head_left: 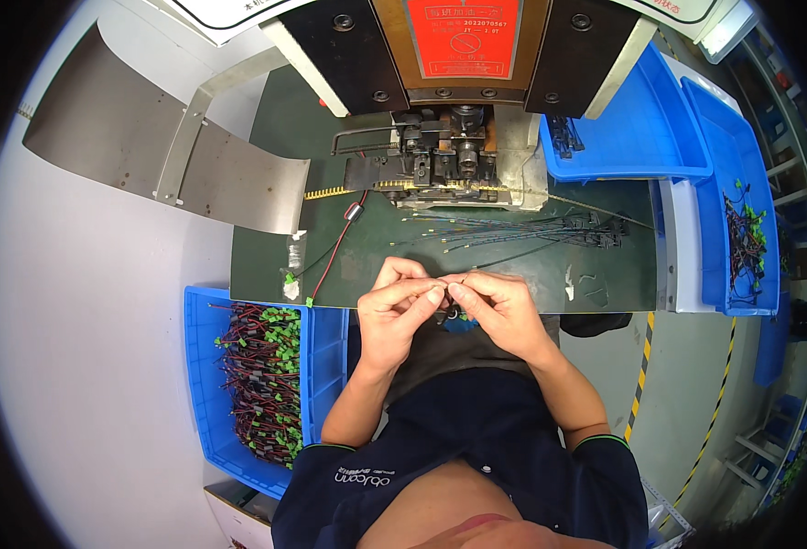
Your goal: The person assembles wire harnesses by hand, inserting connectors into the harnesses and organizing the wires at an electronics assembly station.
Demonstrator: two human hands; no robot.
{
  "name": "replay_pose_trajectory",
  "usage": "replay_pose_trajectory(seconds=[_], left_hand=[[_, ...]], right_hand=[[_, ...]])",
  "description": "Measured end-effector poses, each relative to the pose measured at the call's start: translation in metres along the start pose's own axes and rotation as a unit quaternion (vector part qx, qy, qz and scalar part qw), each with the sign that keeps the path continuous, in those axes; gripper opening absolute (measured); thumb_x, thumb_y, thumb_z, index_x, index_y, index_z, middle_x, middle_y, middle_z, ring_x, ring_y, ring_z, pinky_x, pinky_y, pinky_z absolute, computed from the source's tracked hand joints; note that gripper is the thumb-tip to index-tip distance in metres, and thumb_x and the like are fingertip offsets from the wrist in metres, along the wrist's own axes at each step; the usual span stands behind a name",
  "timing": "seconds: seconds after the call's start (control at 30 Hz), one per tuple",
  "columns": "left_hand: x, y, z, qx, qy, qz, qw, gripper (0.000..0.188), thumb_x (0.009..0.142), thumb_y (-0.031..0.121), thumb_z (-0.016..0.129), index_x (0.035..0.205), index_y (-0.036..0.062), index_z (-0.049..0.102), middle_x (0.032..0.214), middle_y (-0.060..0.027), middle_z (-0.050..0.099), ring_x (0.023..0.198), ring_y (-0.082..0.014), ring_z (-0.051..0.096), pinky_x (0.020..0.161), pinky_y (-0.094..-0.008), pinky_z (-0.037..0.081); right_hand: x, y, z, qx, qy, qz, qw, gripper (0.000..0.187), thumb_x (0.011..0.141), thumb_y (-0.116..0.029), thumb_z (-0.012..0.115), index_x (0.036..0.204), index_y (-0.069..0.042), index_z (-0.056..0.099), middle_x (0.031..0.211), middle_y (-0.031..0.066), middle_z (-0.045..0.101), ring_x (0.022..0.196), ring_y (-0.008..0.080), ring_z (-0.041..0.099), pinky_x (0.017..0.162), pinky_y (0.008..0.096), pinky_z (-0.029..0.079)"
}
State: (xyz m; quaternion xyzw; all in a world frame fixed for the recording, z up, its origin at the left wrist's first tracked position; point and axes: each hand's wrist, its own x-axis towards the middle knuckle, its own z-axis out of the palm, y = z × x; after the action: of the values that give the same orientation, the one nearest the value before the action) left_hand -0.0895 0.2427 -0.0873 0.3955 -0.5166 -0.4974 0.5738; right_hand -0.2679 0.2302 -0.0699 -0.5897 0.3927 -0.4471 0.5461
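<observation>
A navy shirt (pixel 495 412) lay nearest; beyond it, the left hand (pixel 390 306) and right hand (pixel 501 309) clamped a thin dark wire (pixel 445 283) between fingertips nearly meeting, near the worktop (pixel 353 274) edge.

Print in several places

A red plate (pixel 461 37) on the machine (pixel 465 94) bears pale characters and digits around a circular prohibition sign (pixel 465 43). The upper-left white panel (pixel 229 13) shows black characters, the upper-right panel (pixel 687 7) red ones. White lettering (pixel 364 477) marks the dark shirt (pixel 476 412).
</observation>
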Motion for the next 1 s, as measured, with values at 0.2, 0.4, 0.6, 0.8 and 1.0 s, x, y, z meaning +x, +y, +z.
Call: replay_pose_trajectory(seconds=[0.2, 0.4, 0.6, 0.8, 1.0], left_hand=[[0.0, -0.001, 0.001, -0.033, 0.011, -0.043, 0.998, 0.011, 0.089, -0.006, 0.067, 0.099, -0.0091, 0.071, 0.099, -0.0093, 0.056, 0.082, -0.0176, 0.065, 0.074, -0.0297, 0.063], [0.003, 0.004, 0.0, 0.026, -0.006, -0.052, 0.998, 0.013, 0.09, -0.006, 0.066, 0.101, -0.0095, 0.071, 0.099, -0.0092, 0.057, 0.081, -0.0164, 0.065, 0.069, -0.0268, 0.058], [0.006, 0.014, 0.006, -0.037, -0.018, -0.07, 0.997, 0.014, 0.092, -0.005, 0.065, 0.103, -0.0101, 0.07, 0.1, -0.01, 0.058, 0.082, -0.0163, 0.066, 0.068, -0.0262, 0.057], [0.004, 0.01, 0.005, -0.021, -0.022, -0.046, 0.998, 0.015, 0.093, -0.003, 0.066, 0.106, -0.0066, 0.072, 0.101, -0.0087, 0.059, 0.08, -0.0152, 0.069, 0.068, -0.0241, 0.059], [0.005, 0.013, 0.004, 0.014, -0.03, -0.032, 0.999, 0.016, 0.092, -0.003, 0.066, 0.107, -0.0067, 0.072, 0.1, -0.0092, 0.059, 0.081, -0.016, 0.069, 0.069, -0.0244, 0.06]], right_hand=[[0.001, 0.002, -0.003, -0.056, -0.029, -0.058, 0.996, 0.015, 0.097, -0.008, 0.064, 0.098, 0.005, 0.07, 0.084, 0.011, 0.069, 0.07, 0.0155, 0.063, 0.062, 0.0288, 0.05], [0.003, -0.001, -0.003, -0.092, -0.016, -0.085, 0.992, 0.012, 0.096, -0.006, 0.064, 0.092, 0.005, 0.069, 0.083, 0.0112, 0.069, 0.069, 0.0174, 0.063, 0.061, 0.0305, 0.049], [0.002, -0.001, -0.004, -0.051, -0.023, -0.055, 0.997, 0.012, 0.096, -0.004, 0.063, 0.091, 0.004, 0.07, 0.083, 0.0105, 0.07, 0.069, 0.0157, 0.065, 0.06, 0.0281, 0.05], [0.001, 0.001, -0.003, -0.046, -0.022, -0.059, 0.997, 0.013, 0.096, -0.005, 0.063, 0.092, 0.004, 0.07, 0.082, 0.0107, 0.07, 0.07, 0.0148, 0.066, 0.059, 0.0269, 0.05], [0.001, -0.003, -0.004, -0.073, -0.03, -0.046, 0.996, 0.013, 0.096, -0.006, 0.063, 0.092, 0.005, 0.07, 0.083, 0.0115, 0.07, 0.07, 0.015, 0.066, 0.059, 0.0268, 0.05]])
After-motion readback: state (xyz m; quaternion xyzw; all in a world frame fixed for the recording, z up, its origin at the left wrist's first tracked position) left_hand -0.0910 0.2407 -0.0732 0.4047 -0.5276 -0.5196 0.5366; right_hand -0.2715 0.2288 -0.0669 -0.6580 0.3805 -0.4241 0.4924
